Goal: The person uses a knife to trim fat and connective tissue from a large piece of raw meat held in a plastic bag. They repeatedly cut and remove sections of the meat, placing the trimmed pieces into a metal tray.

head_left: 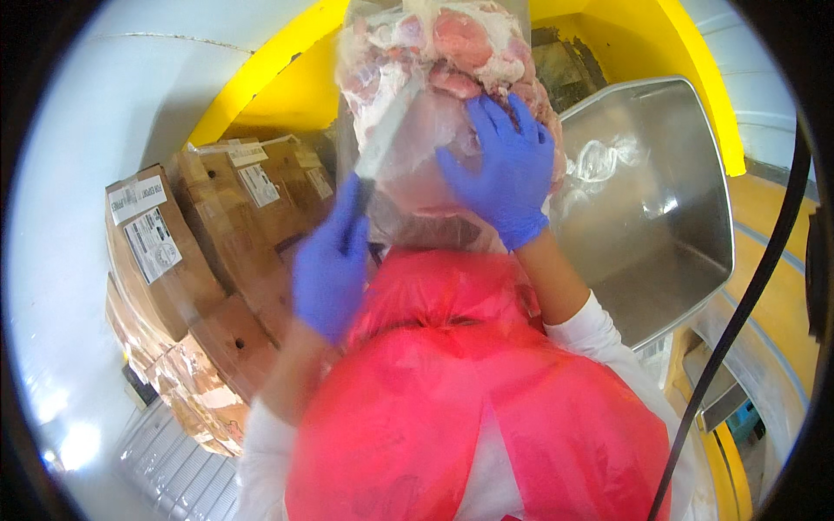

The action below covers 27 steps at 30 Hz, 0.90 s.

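Nearest the camera: red plastic apron over white sleeves, filling the lower middle of the view.

Left hand, blue glove, fist closed around the handle of a knife. Blade angles up and to the right, lying against the plastic of the bag. Hand and blade are motion-blurred, so the exact contact point of the tip is unclear.

Right hand, blue glove, fingers spread flat against the front of a clear plastic bag of raw meat. Palm pressed on it, not wrapped around anything. The bag is held up at chest height, between the two hands, just above the apron. Meat is pink with white fat; the lower part of the bag looks slack and cloudy.

Right of the bag: a large stainless steel tub, with a crumpled piece of clear plastic lying inside near its far wall.

Left: stacked brown cardboard boxes with white labels, tilted in the view.

Behind everything: a yellow frame arching over bag and tub. A black cable runs down the right edge.
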Each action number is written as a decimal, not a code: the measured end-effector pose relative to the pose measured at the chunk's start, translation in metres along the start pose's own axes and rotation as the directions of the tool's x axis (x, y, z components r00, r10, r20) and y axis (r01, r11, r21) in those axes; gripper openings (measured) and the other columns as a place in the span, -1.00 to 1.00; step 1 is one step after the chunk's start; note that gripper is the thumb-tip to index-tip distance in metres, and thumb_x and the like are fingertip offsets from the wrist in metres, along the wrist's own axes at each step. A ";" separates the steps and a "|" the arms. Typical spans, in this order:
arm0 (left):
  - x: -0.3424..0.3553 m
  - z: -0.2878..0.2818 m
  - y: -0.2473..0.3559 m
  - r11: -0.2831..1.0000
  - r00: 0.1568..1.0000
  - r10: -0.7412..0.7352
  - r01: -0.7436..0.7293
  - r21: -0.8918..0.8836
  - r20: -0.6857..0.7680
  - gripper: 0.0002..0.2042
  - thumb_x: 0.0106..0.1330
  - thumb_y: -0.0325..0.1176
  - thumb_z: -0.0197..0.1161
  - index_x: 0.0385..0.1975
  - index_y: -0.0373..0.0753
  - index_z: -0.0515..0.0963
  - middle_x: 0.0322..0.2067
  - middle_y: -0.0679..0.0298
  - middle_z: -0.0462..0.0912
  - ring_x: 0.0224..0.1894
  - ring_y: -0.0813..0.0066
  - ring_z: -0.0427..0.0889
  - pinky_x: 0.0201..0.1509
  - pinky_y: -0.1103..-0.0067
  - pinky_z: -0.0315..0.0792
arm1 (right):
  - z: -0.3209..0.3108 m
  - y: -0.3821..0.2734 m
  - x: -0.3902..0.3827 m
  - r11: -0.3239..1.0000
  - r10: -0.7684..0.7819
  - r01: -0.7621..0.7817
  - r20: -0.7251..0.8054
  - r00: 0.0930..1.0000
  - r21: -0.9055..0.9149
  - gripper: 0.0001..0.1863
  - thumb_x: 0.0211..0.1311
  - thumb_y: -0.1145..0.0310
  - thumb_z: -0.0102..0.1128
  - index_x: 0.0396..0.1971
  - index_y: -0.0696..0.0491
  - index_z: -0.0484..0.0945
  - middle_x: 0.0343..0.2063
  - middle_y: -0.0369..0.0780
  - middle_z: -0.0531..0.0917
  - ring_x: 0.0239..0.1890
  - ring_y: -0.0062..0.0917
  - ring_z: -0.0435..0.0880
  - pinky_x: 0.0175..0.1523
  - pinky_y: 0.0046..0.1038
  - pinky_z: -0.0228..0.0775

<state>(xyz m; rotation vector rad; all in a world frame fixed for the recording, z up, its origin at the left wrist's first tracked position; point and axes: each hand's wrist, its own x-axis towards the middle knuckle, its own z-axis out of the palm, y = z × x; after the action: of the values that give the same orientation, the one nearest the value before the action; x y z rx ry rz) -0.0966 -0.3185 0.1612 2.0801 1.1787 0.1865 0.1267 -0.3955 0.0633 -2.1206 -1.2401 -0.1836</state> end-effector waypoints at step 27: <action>0.142 -0.195 0.048 0.862 0.959 0.176 -0.259 0.436 0.221 -0.62 0.31 -0.16 0.37 -0.05 -0.35 0.66 -0.32 0.25 0.71 -0.26 0.59 0.59 -0.08 0.56 0.48 | -0.031 0.007 0.066 0.976 -0.217 0.216 0.017 0.976 0.015 -0.42 0.10 0.01 0.31 0.11 -0.03 0.56 0.03 -0.19 0.61 0.15 -0.19 0.52 0.22 -0.10 0.30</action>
<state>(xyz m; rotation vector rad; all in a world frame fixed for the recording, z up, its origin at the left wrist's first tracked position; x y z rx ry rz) -0.0706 -0.1198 0.3034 2.5889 0.9394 -0.1921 0.1741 -0.3688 0.1125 -1.9773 -1.4793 -0.2499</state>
